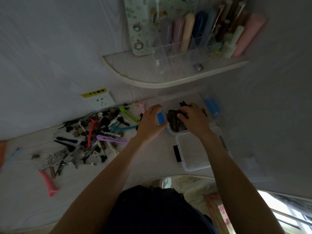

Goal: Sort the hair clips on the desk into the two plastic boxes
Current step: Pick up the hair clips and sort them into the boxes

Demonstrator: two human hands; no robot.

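Note:
A clear plastic box with blue latches (170,131) stands at the back of the desk and holds dark hair clips (174,120). My left hand (151,121) grips the box at its left blue latch (161,117). My right hand (194,119) reaches into the box, its fingers curled on dark clips. A second clear box with a black latch (194,153) lies just in front, and I cannot tell what is in it. A big pile of mixed hair clips (94,132) spreads over the desk to the left.
A pink clip (48,182) lies apart at the front left. Above the boxes a curved shelf (168,81) carries a clear organiser with tubes and bottles. A wall socket (101,100) sits behind the pile. A blue latch (211,107) shows at the box's right.

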